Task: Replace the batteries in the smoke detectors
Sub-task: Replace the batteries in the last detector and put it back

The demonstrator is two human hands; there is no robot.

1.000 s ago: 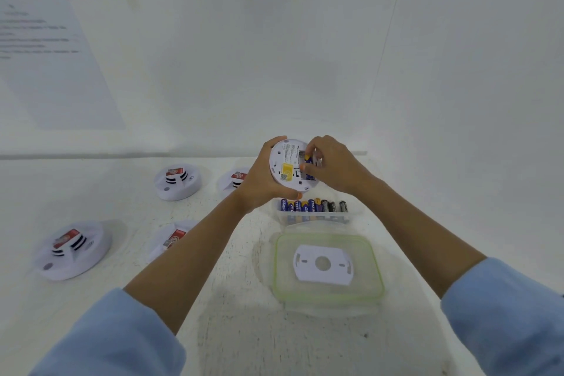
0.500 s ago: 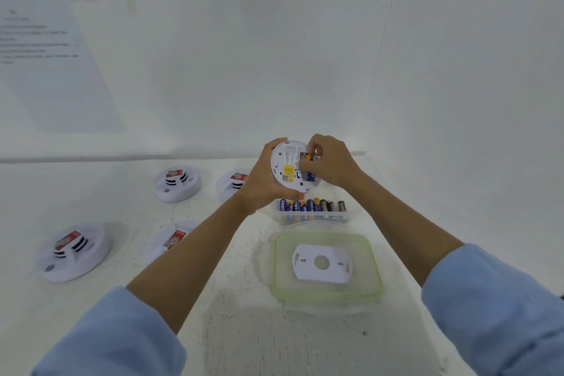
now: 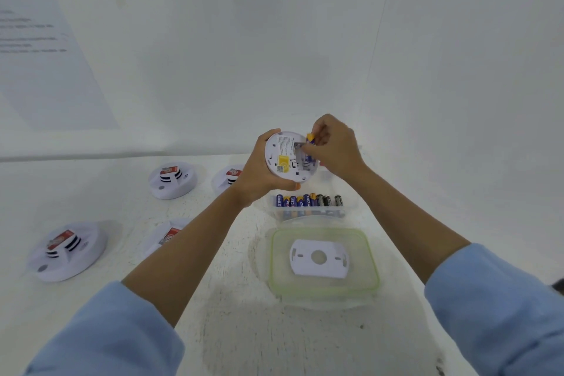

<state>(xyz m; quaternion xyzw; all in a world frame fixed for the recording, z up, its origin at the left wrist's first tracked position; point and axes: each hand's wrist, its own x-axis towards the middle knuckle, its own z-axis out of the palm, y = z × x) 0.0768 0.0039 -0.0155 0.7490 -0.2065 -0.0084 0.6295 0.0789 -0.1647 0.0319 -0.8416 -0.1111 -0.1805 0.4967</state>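
Observation:
My left hand point(image 3: 259, 171) holds a white round smoke detector point(image 3: 285, 159) in the air, its back with a yellow label turned toward me. My right hand point(image 3: 334, 146) pinches a blue and yellow battery point(image 3: 310, 139) at the detector's open battery slot, the battery's top end tilted out. Below the hands a clear box point(image 3: 308, 212) holds a row of several batteries point(image 3: 308, 201), blue-yellow ones and black ones. The detector's white mounting plate point(image 3: 319, 258) lies on a green-rimmed clear lid point(image 3: 370, 265).
Other white smoke detectors lie on the white table: one at far left point(image 3: 67, 250), one at the back point(image 3: 172, 180), one point(image 3: 227, 177) partly behind my left wrist, one point(image 3: 166, 236) under my left forearm. White walls close off the back and the right.
My right hand has lifted slightly and the battery's upper end now sticks out of the slot. The detector stays in my left hand.

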